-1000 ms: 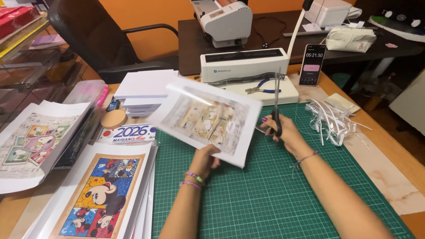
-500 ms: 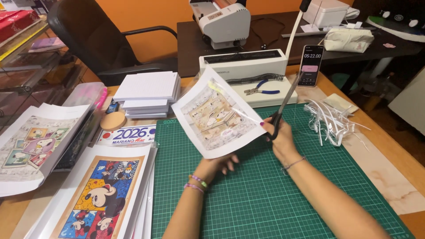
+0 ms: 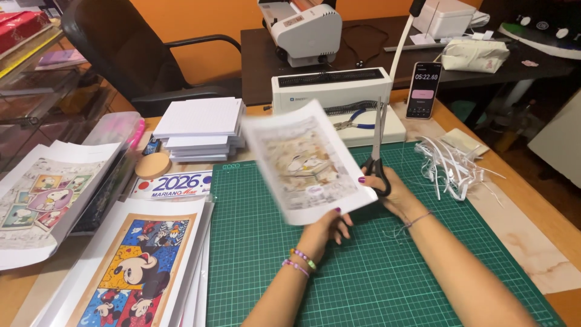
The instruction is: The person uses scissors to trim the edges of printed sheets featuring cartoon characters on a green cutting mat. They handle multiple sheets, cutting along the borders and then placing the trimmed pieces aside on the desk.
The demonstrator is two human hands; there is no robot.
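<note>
My left hand [image 3: 321, 230] holds a printed sheet [image 3: 305, 162] with a beige cartoon picture by its lower edge, lifted above the green cutting mat [image 3: 363, 272]. The sheet is blurred from motion. My right hand [image 3: 393, 191] grips black-handled scissors [image 3: 376, 151], blades closed and pointing straight up, just right of the sheet. Both wrists carry thin bracelets.
A stack of colourful cartoon prints [image 3: 130, 266] lies at the left, with more prints [image 3: 45, 200] further left. A pile of white paper [image 3: 200, 127], a round wooden coaster [image 3: 152, 165], a binding machine [image 3: 333, 91], pliers [image 3: 354, 124], a phone [image 3: 423, 89] and white paper strips [image 3: 451, 166] surround the mat.
The sheet has been turned in my left hand and has shifted right. The scissors have swung from tilted to upright, still beside the sheet's right edge.
</note>
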